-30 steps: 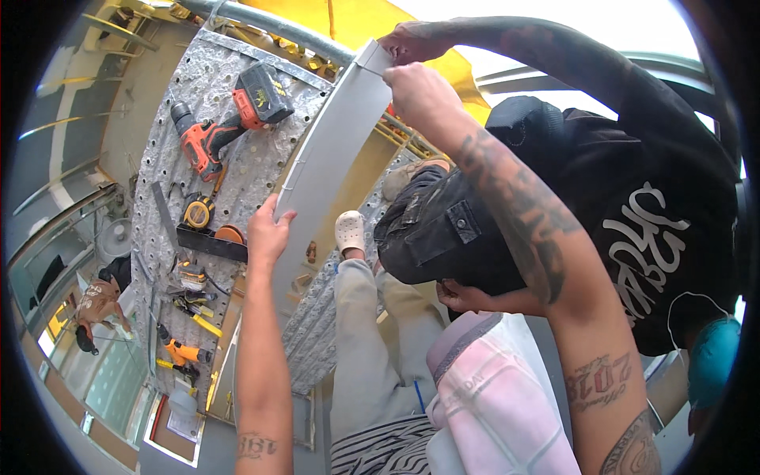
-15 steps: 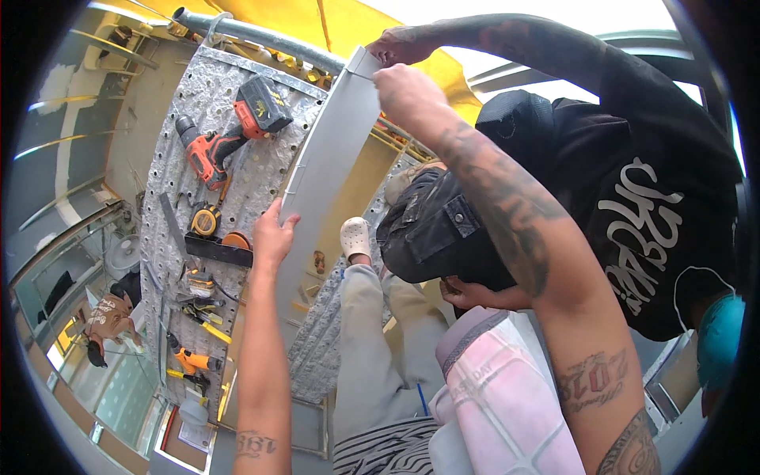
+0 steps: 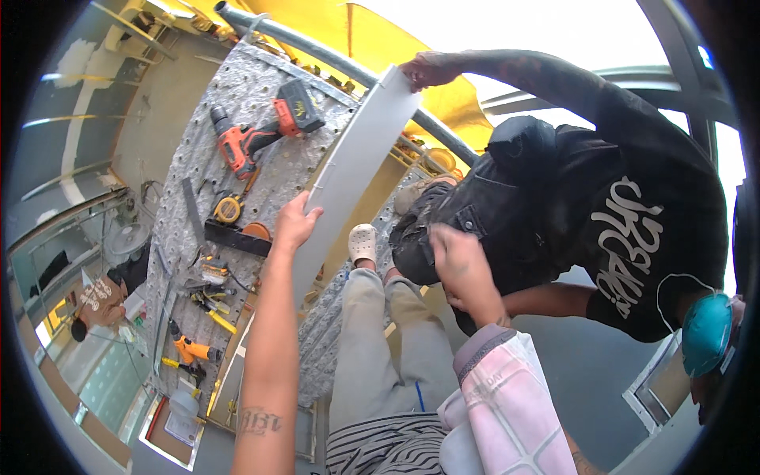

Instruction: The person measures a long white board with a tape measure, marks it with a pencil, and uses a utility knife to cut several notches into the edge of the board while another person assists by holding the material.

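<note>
Looking down from my head view, I find my right hand (image 3: 461, 265) has left the upper end of the light grey panel (image 3: 356, 162) and hangs blurred, loosely curled, well apart from it; I cannot tell whether it holds anything. That seems to leave the panel to my left hand (image 3: 294, 224), gripping one long edge, and a co-worker's hand (image 3: 427, 70) at the top. Flat, smooth and narrow, it slants beside a rough, perforated metal platform (image 3: 297, 168) bearing a chunky orange-and-black drill (image 3: 261, 139).

A long, flat, pale grey board (image 3: 354, 158) is running alongside the bumpy metal platform (image 3: 294, 168), its broad face looking smooth.
</note>
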Available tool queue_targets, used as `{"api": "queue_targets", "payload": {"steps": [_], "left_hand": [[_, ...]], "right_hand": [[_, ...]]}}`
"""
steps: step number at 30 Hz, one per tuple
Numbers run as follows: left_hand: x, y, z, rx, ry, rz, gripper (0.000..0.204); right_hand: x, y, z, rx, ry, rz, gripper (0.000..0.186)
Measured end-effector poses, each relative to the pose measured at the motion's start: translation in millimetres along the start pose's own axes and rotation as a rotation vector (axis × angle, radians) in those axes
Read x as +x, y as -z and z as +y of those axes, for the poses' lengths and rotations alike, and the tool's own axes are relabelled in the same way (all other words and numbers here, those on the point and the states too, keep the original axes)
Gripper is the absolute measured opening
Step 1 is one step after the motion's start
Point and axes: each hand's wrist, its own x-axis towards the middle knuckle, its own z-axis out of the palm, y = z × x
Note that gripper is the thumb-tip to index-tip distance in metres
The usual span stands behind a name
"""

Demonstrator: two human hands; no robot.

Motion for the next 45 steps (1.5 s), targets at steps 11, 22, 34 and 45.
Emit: {"api": "queue_targets", "payload": {"steps": [11, 22, 34, 45], "left_hand": [[-5, -16, -20, -0.113, 0.109, 0.121, 0.043], [-3, -30, -60, -0.139, 0.034, 0.197, 0.04], [-9, 30, -68, 0.283, 0.001, 0.099, 0.033], [10, 11, -68, 0.279, -0.032, 0.098, 0.029]], "right_hand": [[-127, -27, 33, -0.029, -0.196, -0.327, 0.024], [-175, -44, 80, -0.06, 0.037, -0.274, 0.024], [-238, -74, 149, 0.15, -0.295, -0.305, 0.025], [-258, -65, 144, 0.235, -0.491, -0.367, 0.027]]}}
